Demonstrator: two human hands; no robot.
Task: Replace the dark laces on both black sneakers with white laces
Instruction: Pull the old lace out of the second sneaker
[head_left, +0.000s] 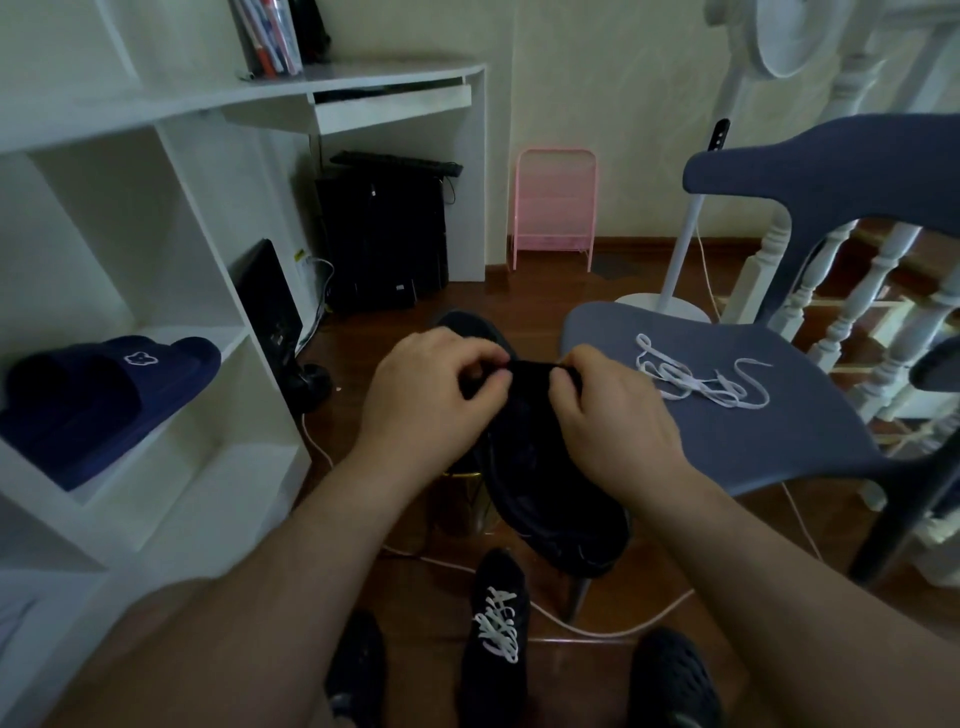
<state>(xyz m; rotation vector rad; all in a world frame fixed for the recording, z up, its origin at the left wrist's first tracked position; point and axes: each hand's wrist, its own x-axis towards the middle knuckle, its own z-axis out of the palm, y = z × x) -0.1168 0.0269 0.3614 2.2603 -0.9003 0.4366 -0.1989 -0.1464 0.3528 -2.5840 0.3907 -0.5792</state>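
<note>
Head view: both hands pinch at sneaker top; dark lace could snag, shoe slip off chair.

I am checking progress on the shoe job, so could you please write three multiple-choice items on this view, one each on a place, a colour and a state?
1. Where does the loose white lace lie?
A. on the chair seat
B. on the shelf
C. on the floor

2. What colour is the slipper on the shelf?
A. pink
B. navy
C. white

3. What state is the sneaker on the floor in?
A. no laces
B. dark laces
C. white laces

Key:
1 A, the loose white lace rests on the chair seat.
2 B, the slipper is navy.
3 C, the sneaker on the floor shows white lacing.
</note>
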